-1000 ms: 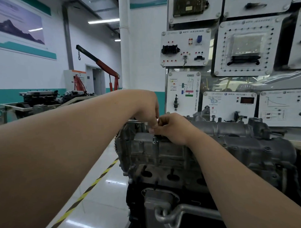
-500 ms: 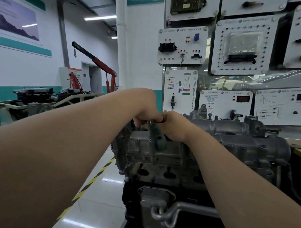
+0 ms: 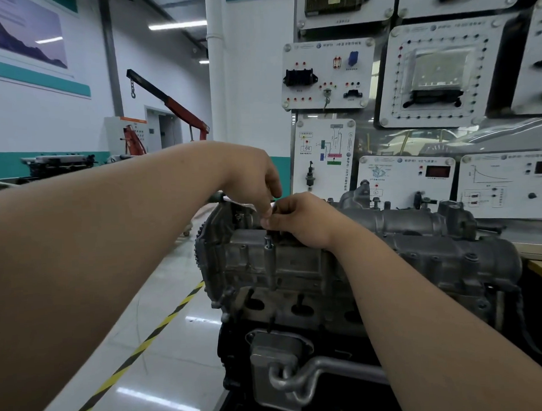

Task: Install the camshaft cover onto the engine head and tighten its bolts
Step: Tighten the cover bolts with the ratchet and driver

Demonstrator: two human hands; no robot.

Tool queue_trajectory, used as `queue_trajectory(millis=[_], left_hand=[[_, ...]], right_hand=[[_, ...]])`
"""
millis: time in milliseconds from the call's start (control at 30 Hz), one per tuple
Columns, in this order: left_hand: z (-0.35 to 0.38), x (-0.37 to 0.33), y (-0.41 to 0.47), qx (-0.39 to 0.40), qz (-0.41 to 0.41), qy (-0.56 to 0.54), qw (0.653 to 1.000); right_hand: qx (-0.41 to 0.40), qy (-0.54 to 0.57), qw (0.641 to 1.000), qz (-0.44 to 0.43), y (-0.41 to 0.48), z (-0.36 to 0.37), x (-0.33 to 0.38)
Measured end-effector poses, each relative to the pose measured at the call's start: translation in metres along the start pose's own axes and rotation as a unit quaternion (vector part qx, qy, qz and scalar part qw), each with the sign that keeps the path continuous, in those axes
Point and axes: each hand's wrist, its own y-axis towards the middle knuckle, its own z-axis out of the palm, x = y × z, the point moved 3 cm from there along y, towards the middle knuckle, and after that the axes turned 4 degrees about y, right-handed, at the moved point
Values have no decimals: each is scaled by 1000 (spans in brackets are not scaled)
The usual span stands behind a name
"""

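The grey cast camshaft cover (image 3: pixel 419 252) lies along the top of the engine head (image 3: pixel 298 309). Both hands meet over its left end. My left hand (image 3: pixel 250 181) reaches in from the left, its fingertips pointing down and pinching a small dark tool part. My right hand (image 3: pixel 304 222) is curled over the same spot and hides what it grips. A dark green handle (image 3: pixel 217 196) pokes out to the left behind my left wrist. Just below the fingers a bolt (image 3: pixel 268 242) stands on a boss at the cover's front edge.
A toothed wheel (image 3: pixel 204 253) sits on the engine's left end, and a metal pipe (image 3: pixel 300 379) runs low at the front. White training panels (image 3: pixel 326 77) stand right behind the engine. An orange engine crane (image 3: pixel 174 104) is far left, past yellow-black floor tape (image 3: pixel 139 348).
The green-handled tool hung down in front of the cover half a second ago. Now its handle points left behind my left wrist. Both hands stay at the same bolt.
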Motion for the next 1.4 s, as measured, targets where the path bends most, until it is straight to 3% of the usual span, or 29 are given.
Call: queue_trajectory(millis=[133,367,567,767,1000,1167,1267,1400], left_hand=[[1,-2,3,-16,-39,35,999],[10,-22,10,46,-108,8,993],[-2,-9,6,14,-29,66,997],[4,2,2,-2,0,25,1000],[7,1,1,1,-90,64,994],[14,-22,1,35,-152,-38,987],[12,-26,2,54,-135,-29,989],[4,-15,1,41,-64,97,992]], right_hand=[[10,-13,1000,8,-2,1,0],[-3,-91,996,12,2,0,6],[-7,-19,1000,-17,-1,4,0],[5,-10,1000,-9,-1,3,1],[-3,-5,1000,0,-2,3,-2],[-12,-121,991,48,7,1,1],[-9,-57,998,10,1,1,2],[-7,-10,1000,-12,-2,6,0]])
